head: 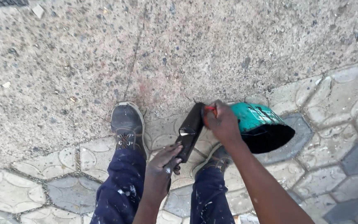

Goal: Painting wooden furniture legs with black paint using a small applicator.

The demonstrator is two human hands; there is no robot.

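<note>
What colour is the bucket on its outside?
Teal green, black inside; the bucket shows in the head view.

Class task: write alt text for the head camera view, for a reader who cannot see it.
Seen from above, a person's right hand and left hand hold a black paint roller beside a teal bucket. Below are paint-flecked navy trousers and dark shoes on patterned paving edging rough concrete.

Rough ground, patterned paving, two shoes and paint-flecked trousers.

A speckled concrete slab (179, 45) fills the upper part of the view, a thin crack running down its middle. Below it lie grey and pale interlocking paving stones (332, 124). A dark, worn shoe (126, 124) stands at the slab's edge; a second shoe (217, 159) shows partly. Navy trousers (121, 195) carry white spatter.
</note>
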